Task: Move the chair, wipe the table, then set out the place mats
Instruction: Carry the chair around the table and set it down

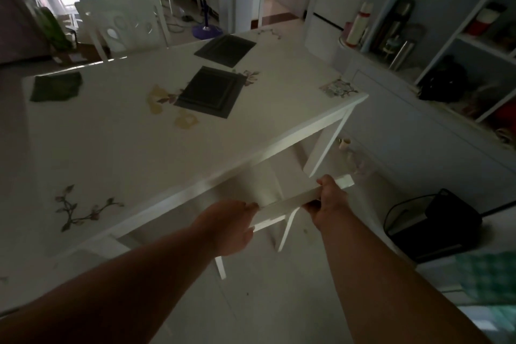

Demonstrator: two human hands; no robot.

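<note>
A white chair (290,202) stands at the near long edge of the white table (117,142), its seat partly under the tabletop. Both hands grip the chair's top rail: my left hand (233,227) at its left end, my right hand (331,201) near its right end. Two dark place mats lie on the table's far half, one (210,91) near the middle and one (225,50) behind it. A dark green cloth (55,86) lies crumpled at the table's far left corner.
A second white chair (122,25) stands at the table's far side. White shelving (446,45) with flasks and bottles fills the right wall. A black bin (435,229) sits on the floor to the right. A fan base (207,31) stands beyond the table.
</note>
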